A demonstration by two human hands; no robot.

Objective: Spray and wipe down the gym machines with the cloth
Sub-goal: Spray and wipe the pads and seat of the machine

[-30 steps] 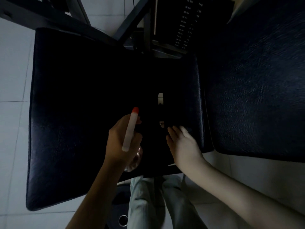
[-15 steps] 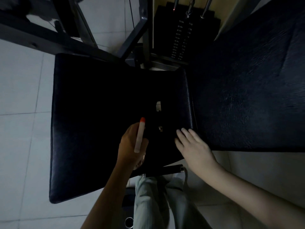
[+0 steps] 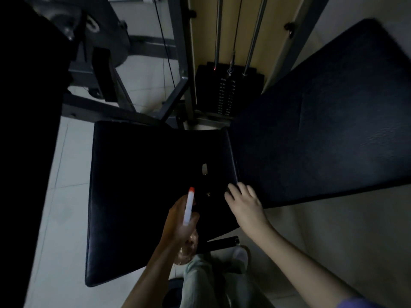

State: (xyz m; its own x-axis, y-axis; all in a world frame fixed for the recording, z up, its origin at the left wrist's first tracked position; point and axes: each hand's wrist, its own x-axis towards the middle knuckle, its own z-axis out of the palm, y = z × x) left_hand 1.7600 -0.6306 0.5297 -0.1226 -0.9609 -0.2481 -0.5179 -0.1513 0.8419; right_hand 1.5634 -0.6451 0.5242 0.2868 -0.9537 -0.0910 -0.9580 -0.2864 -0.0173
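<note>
Dim gym corner: both hands are over the black seat pad [image 3: 138, 196].

Pale tiled floor [image 3: 64, 174] all round, grey steel frame [image 3: 179, 41] rising behind, and a weight stack [image 3: 226, 94] on its guide rods [image 3: 218, 30] at the seat pad's far edge. A big back pad [image 3: 322, 141] butts against the right edge. The left hand [image 3: 175, 221] is wrapped round the spray bottle [image 3: 188, 207], red tip pointing away, above the near edge. The right hand [image 3: 244, 203] lies flat, fingers straight, on the near right corner; it is too dark to tell whether a cloth sits under it. A black bar [image 3: 222, 242] pokes out below, by the person's trouser leg [image 3: 200, 283].
</note>
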